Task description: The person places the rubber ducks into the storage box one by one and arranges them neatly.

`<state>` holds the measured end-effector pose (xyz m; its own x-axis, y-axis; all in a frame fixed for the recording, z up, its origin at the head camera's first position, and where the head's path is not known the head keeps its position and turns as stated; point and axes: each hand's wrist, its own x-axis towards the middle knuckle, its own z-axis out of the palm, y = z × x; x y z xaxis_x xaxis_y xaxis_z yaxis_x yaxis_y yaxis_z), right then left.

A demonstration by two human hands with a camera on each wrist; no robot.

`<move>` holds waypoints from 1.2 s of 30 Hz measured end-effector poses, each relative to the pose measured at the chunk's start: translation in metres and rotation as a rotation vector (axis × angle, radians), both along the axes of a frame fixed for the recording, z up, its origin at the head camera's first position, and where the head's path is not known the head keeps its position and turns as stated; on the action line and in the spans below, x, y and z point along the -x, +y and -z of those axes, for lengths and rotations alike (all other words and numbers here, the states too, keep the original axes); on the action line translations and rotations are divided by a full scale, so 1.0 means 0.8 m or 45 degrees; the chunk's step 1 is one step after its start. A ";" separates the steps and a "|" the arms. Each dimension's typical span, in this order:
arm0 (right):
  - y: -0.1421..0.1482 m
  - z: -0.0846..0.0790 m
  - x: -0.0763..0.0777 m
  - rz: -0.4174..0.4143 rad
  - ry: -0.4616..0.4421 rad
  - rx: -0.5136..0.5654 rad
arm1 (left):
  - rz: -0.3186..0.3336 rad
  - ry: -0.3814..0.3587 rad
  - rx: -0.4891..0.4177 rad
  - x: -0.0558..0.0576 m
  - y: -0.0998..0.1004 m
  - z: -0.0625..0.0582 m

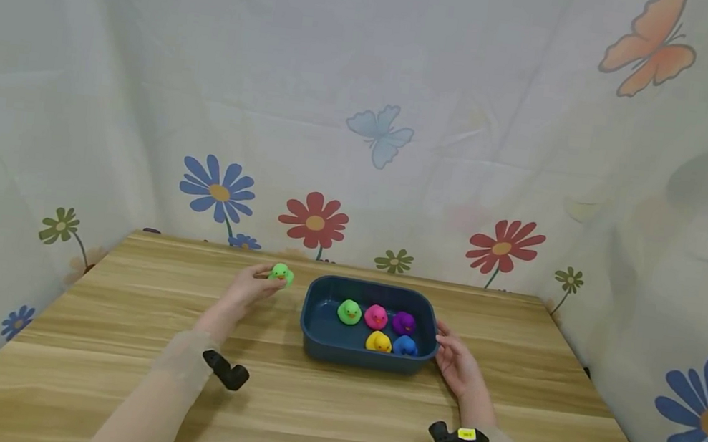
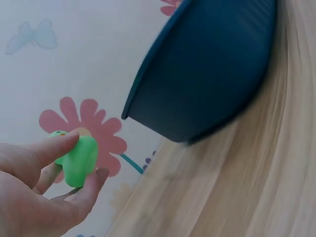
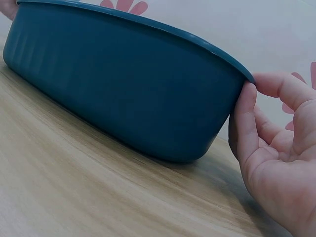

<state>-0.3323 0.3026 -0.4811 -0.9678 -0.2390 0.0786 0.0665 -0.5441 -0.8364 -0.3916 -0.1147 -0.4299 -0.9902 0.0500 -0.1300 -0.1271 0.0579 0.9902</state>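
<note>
My left hand (image 1: 251,288) pinches a green rubber duck (image 1: 281,274) between thumb and fingers, left of a dark blue plastic basin (image 1: 340,353). In the left wrist view the duck (image 2: 81,160) is held up, apart from the basin's wall (image 2: 207,74). Inside the basin sit another green duck (image 1: 349,313), a pink duck (image 1: 376,317), a purple duck (image 1: 404,323), a yellow duck (image 1: 379,342) and a blue duck (image 1: 405,346). With thumb and curled fingers my right hand (image 3: 281,148) holds the basin's right end at the rim (image 3: 217,52).
The basin stands on a wood-grain table (image 1: 333,420). A pale cloth (image 1: 293,63) printed with flowers and butterflies hangs behind and at both sides. A black camera mount sits on each wrist, one on the left (image 1: 226,372) and one on the right (image 1: 457,438).
</note>
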 end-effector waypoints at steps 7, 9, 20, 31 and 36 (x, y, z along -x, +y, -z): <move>-0.001 -0.003 0.000 0.008 -0.012 -0.011 | 0.013 -0.019 -0.148 -0.002 0.011 -0.010; -0.001 -0.003 0.000 0.006 -0.007 -0.004 | 0.023 -0.010 -0.165 -0.003 0.015 -0.011; 0.002 -0.002 0.000 -0.053 0.034 0.054 | 0.104 -0.025 -0.181 -0.011 0.053 -0.020; 0.001 -0.001 0.000 -0.056 0.022 0.040 | 0.216 -0.033 -0.079 -0.024 0.099 -0.025; 0.001 -0.002 0.001 -0.051 0.020 0.047 | 0.273 -0.003 -0.034 -0.031 0.122 -0.023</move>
<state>-0.3332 0.3033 -0.4797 -0.9560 -0.2745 0.1033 0.0758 -0.5716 -0.8170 -0.3664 -0.0170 -0.4115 -0.9562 0.2632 -0.1283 -0.1173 0.0573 0.9914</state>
